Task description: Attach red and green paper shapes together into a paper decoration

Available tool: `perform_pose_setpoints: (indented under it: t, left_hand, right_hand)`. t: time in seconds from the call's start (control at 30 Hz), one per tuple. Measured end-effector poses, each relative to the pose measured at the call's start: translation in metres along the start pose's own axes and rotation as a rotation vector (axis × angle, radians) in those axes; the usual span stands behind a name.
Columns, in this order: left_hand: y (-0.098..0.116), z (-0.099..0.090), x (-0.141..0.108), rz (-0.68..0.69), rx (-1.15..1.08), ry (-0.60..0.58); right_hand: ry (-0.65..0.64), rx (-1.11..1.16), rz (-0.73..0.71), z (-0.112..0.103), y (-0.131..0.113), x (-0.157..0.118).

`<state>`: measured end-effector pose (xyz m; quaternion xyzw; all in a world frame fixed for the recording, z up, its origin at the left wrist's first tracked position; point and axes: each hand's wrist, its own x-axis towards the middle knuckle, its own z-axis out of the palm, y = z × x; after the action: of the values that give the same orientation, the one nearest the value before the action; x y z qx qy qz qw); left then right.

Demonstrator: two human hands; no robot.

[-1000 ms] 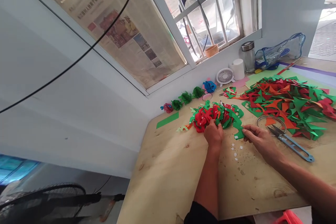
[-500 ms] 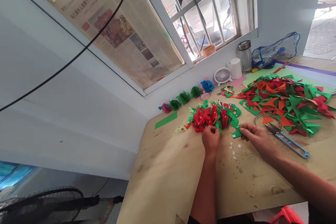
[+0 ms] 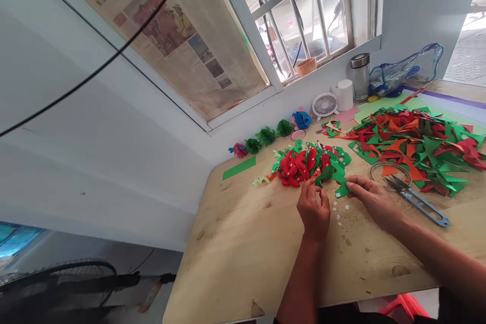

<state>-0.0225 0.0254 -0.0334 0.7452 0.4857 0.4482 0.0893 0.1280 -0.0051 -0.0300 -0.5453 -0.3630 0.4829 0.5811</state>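
Green paper cutout [image 3: 342,190] runs lengthwise near to far, white-marked end nearest, pinched in the right hand [image 3: 374,201]; left hand [image 3: 314,212] curls, fingers slightly parted, hold unclear.

Left hand [image 3: 314,211] and right hand [image 3: 374,201] bare, forearms [image 3: 435,254] bare too; plain black clothing [image 3: 339,315] at bottom edge, similar black fabric [image 3: 455,310] beside right forearm; sleeve cuffs hard to make out
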Motion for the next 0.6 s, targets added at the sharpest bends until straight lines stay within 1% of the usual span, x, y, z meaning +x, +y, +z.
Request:
perform_pose_setpoints:
  t: [0.1,0.23,0.33,0.43,0.6]
  left_hand:
    - [0.002,0.002,-0.004,0.094,0.011,-0.004]
    - [0.005,0.003,-0.005,0.200,0.048,-0.054]
    - [0.006,0.003,-0.006,0.229,0.069,-0.086]
    - [0.007,0.001,-0.006,0.242,0.043,-0.108]
    - [0.006,0.003,-0.005,0.303,-0.018,-0.105]
  right_hand:
    - [-0.021,0.147,0.040,0.000,0.006,0.003]
    - [0.009,0.267,0.069,0.000,0.008,0.006]
    - [-0.027,0.347,0.082,0.000,0.004,0.006]
    - [-0.068,0.401,0.084,0.000,-0.001,0.004]
    - [-0.072,0.487,0.078,0.000,-0.006,0.003]
